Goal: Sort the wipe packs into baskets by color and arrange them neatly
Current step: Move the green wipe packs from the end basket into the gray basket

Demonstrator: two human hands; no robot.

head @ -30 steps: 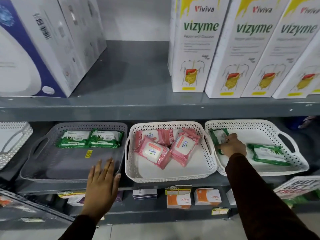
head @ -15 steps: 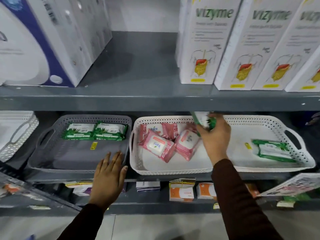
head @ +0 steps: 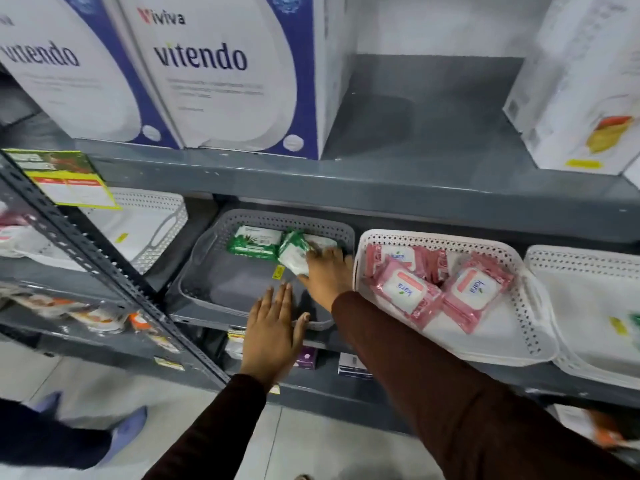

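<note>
A grey basket [head: 207, 282] sits on the middle shelf with a green wipe pack [head: 254, 242] lying at its back. My right hand [head: 327, 273] reaches into this basket and grips another green wipe pack [head: 294, 256], tilted, beside the lying one. A third green pack is partly hidden behind my hand. My left hand [head: 273, 332] rests flat, fingers spread, on the grey basket's front rim. To the right, a white basket [head: 519, 327] holds several pink wipe packs [head: 405, 292]. Another white basket [head: 585, 292] stands at the far right, with a green scrap at the frame edge.
Large white and blue boxes [head: 225, 74] stand on the upper shelf, with white boxes [head: 581, 84] at the right. A white basket [head: 152, 230] sits left of the grey one behind a slanted metal shelf post [head: 114, 275]. Small boxes lie on the lower shelf. Another person's feet show at bottom left.
My right hand carried a green pack from the far right white basket leftwards over the pink packs into the grey basket. The view swung left. My left hand stayed on the grey basket's rim.
</note>
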